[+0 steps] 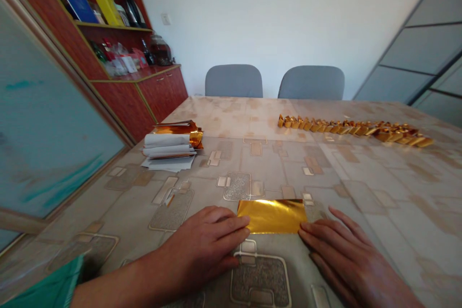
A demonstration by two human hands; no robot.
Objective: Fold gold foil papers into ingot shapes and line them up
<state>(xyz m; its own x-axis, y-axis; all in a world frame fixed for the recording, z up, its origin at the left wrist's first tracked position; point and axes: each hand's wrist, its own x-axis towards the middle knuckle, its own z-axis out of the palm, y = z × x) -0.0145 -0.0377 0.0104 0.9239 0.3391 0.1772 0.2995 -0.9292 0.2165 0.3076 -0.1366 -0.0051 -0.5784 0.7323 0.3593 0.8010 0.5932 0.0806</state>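
Resting open and flat, the left hand (pixel 202 243) and right hand (pixel 342 260) touch the ends of a gold foil sheet (pixel 271 216) near the surface's (pixel 231 115) near edge; a folded gold row (pixel 353 130) lies far right, a paper stack (pixel 169 151) far left.

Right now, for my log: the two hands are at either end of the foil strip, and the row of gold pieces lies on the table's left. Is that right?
No: the head view shows the row of gold pieces on the table's right, not its left. The left hand and right hand are at either end of the foil strip, as you said.
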